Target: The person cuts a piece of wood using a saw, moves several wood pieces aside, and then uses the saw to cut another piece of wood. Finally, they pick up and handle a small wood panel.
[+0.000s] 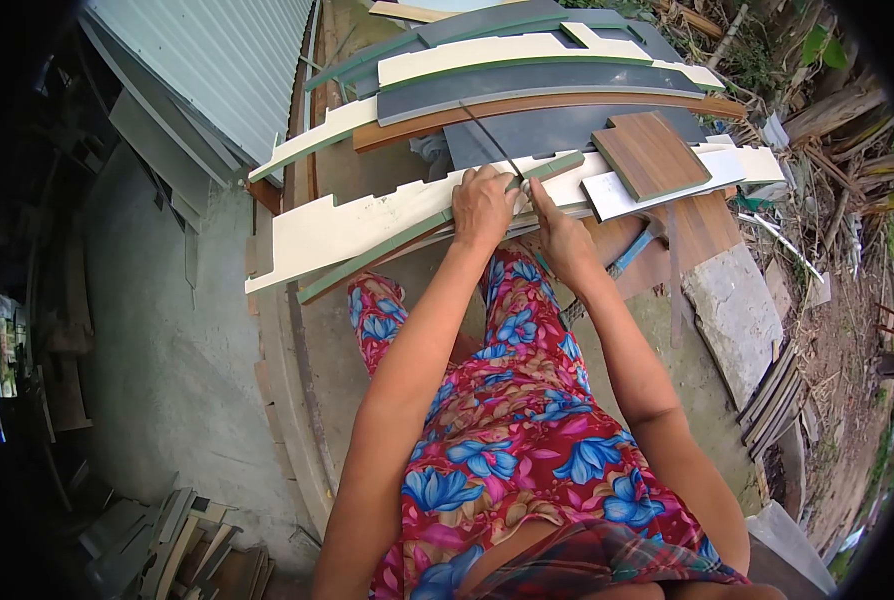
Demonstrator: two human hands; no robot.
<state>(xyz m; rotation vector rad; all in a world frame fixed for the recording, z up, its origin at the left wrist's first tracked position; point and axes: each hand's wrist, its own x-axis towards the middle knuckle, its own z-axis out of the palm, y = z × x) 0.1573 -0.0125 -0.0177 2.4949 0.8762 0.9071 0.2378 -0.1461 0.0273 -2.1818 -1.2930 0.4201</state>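
My left hand [482, 207] is closed over a long narrow strip [387, 248] with a green edge, pressing it on a cream notched board [332, 228]. Close beside it, my right hand [564, 238] grips the near end of a long, thin, dark blade-like tool [489, 133]. This tool points away from me and crosses the strip; whether it is a saw blade or a file I cannot make out. The fingers hide its handle end. To the right of my right hand lies a hammer [635, 250] with a blue handle.
A wood-grain piece [652, 155] rests on a white piece [622, 195] at the right. Behind are more long boards, including a brown-edged one [527, 103]. A corrugated metal sheet [212, 70] stands at left. Scrap strips [192, 550] lie lower left, debris [847, 190] at right.
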